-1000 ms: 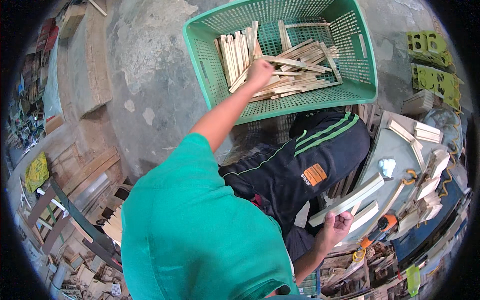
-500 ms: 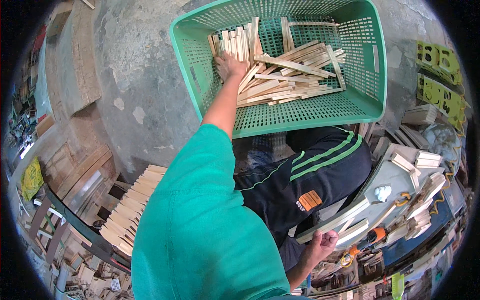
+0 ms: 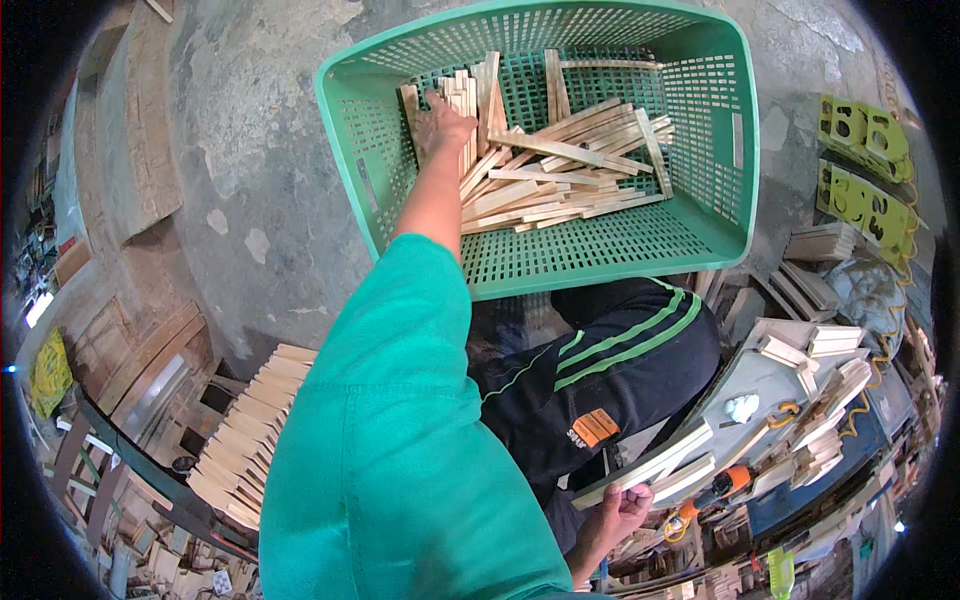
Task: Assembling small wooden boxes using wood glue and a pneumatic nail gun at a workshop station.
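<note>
My left hand (image 3: 440,125) reaches into a green plastic basket (image 3: 335,150), its fingers stretched out and apart over upright wooden strips. Beside its fingers stands a row of pale wooden strips (image 3: 459,95), and one more strip lies along the hand's left side. A loose heap of similar strips (image 3: 570,165) fills the middle of the basket. At the lower right, my right hand (image 3: 618,512) is loosely closed, with nothing seen in it. It is beside long wooden pieces (image 3: 655,462) on a grey surface; whether it touches them I cannot tell.
Stacked shaped wooden pieces (image 3: 250,430) stand on the left. An orange-and-black power tool (image 3: 725,485) lies right of my right hand, among wood pieces and a yellow cord. Yellow-green blocks with holes (image 3: 865,135) are at the far right. My legs (image 3: 640,350) lie before the basket.
My left hand has shifted slightly left and up along the strips, with its fingers spread more. The whole view has shifted a little. The right hand stays loosely closed near the wooden pieces.
</note>
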### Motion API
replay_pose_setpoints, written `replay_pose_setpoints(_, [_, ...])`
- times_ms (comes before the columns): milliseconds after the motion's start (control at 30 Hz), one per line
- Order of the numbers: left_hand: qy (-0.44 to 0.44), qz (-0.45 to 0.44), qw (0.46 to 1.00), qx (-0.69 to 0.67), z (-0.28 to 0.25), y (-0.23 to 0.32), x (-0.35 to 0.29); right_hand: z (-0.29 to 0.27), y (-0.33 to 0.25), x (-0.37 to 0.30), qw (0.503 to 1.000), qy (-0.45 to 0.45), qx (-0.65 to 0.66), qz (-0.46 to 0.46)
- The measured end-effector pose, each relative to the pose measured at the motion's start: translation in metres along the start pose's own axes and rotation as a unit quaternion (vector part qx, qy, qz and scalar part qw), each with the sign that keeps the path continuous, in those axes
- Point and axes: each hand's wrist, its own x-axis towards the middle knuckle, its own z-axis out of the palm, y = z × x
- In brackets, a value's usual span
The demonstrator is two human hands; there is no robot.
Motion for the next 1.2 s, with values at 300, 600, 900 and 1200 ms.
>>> replay_pose_setpoints(300, [-0.098,0.239,0.950,-0.174,0.013,-0.040,0.002,0.008,0.001,0.010,0.999,-0.029,0.016,0.014])
replay_pose_setpoints(600, [0.145,0.071,0.976,-0.148,-0.023,-0.046,0.023,0.005,0.003,0.011,1.000,-0.010,0.006,0.004])
replay_pose_setpoints(900, [0.012,0.128,0.991,-0.028,0.009,-0.019,-0.001,0.005,0.008,0.014,1.000,-0.022,0.018,0.012])
replay_pose_setpoints(1200, [0.106,0.199,0.972,0.064,0.065,0.003,-0.029,-0.001,0.008,0.011,0.999,-0.035,0.006,0.019])
